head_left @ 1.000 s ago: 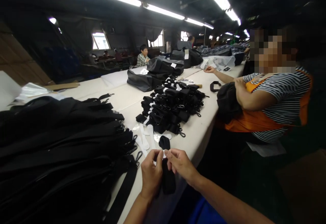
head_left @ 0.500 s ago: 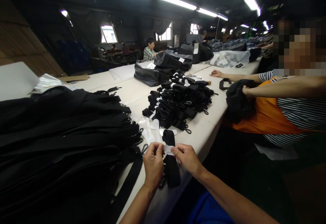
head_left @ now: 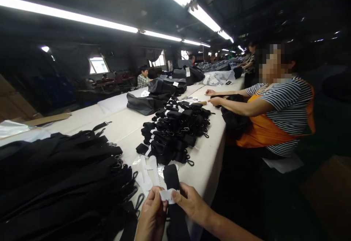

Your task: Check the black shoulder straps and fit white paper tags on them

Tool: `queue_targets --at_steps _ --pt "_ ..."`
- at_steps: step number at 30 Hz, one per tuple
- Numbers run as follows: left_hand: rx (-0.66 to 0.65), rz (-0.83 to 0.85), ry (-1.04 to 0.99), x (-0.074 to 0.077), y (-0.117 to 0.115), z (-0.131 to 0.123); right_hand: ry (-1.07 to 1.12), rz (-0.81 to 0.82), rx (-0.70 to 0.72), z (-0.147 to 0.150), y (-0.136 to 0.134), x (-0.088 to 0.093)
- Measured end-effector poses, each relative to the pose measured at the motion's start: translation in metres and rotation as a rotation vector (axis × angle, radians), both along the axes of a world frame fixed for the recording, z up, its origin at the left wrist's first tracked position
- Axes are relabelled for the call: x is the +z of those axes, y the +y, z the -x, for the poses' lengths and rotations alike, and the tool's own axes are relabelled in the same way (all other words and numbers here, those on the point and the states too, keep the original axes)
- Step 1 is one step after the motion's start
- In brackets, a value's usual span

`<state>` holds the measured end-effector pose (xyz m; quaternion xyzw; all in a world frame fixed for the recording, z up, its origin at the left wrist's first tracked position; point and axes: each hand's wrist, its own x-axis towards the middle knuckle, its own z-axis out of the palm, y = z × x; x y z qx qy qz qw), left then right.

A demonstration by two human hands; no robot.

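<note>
A white paper band [head_left: 165, 195] lies across a folded black webbing strap [head_left: 171, 176] at the table's near edge. My left hand [head_left: 152, 210] pinches the band's left end between thumb and fingers. From the other side my right hand [head_left: 193, 203] presses its thumb on the band, its fingers behind the strap. More white paper bands [head_left: 148, 173] with wavy edges lie just beyond my hands. Past them is a heap of folded black straps [head_left: 175, 131] with white bands and metal or plastic hooks.
A large pile of long black straps [head_left: 60, 186] covers the table's left side, hooks towards me. Dark grey bags [head_left: 141, 104] lie farther along the table [head_left: 109, 115]. On the right, a person in an orange apron [head_left: 255, 131] handles a black item [head_left: 236, 115].
My view has swung right and tilted up, so things sit lower and more to the left. The white band now lies flatter across the strap, under my right thumb. The co-worker's hands have come closer together.
</note>
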<state>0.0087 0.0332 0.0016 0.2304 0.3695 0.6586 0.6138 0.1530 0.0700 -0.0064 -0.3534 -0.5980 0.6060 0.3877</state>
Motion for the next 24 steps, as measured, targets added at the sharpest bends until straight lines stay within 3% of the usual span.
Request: queue_targets --at_steps 5,9,11,14,16,18,21,24 --pt "-0.009 0.021 -0.005 -0.003 0.001 -0.007 0.195 0.129 0.147 -0.002 -0.013 0.001" --pt "0.065 0.006 0.072 -0.011 0.005 -0.001 0.092 0.067 -0.028 -0.020 0.008 0.013" --pt "0.082 0.006 0.076 -0.015 0.007 0.002 -0.034 -0.094 -0.148 -0.029 0.035 0.035" --pt "0.068 0.029 0.043 -0.019 0.009 0.005 -0.369 -0.494 -0.337 -0.028 0.088 0.084" --pt "0.057 0.040 0.030 -0.020 0.009 0.006 -0.692 -0.753 -0.459 -0.011 0.126 0.114" --pt "0.050 0.043 0.029 -0.021 0.010 0.007 -0.951 -0.947 -0.513 0.014 0.163 0.133" --pt "0.052 0.034 0.029 -0.023 0.011 0.010 -1.043 -1.062 -0.460 0.057 0.208 0.130" --pt "0.051 0.036 0.029 -0.024 0.012 0.012 -1.063 -1.110 -0.316 0.088 0.233 0.101"
